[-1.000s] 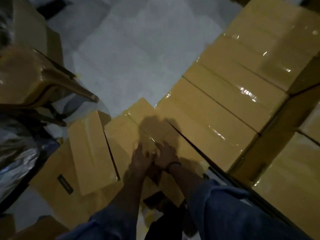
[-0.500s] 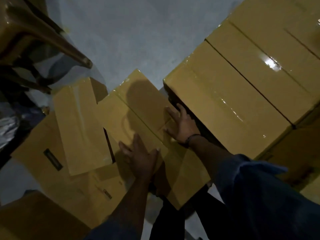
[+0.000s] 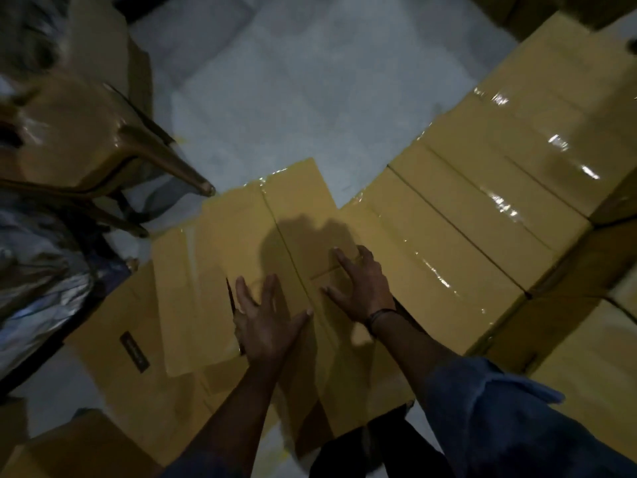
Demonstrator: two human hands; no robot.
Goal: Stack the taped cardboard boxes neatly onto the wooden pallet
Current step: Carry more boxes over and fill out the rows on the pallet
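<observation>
Box (image 3: 303, 208): plain cardboard with a taped seam down its lid. It lies low in the middle of the view, between a chair on the left and a row of boxes on the right.
Left hand (image 3: 269, 319): palm down on the lid, near its left edge. The fingers are straight and spread and grip nothing.
Right hand (image 3: 362, 288): palm down on the lid, right of the seam. The fingers are splayed and hold nothing. A dark wristband (image 3: 379, 313) is on the wrist and a blue sleeve (image 3: 499, 415) is pushed up the forearm.
Far edge of box: meets grey floor (image 3: 293, 98).
Right far corner: just beside the row of boxes (image 3: 482, 208); contact cannot be told. Those boxes sit higher, side by side, with glossy tape on their tops.
Left edge: a dark slit runs along it by the left hand's little finger. Beyond the slit lies a narrow cardboard piece (image 3: 186, 298).
Below that piece: a wider cardboard sheet (image 3: 113, 322) bearing a dark label (image 3: 134, 351).
Chair (image 3: 79, 139): brown and glossy. One leg tip points toward the box's far left corner, near it but apart.
Open room: a wedge of floor beyond the box, narrowing between the chair leg and the row.
Left margin: crumpled plastic sheet (image 3: 38, 291), blurred.
</observation>
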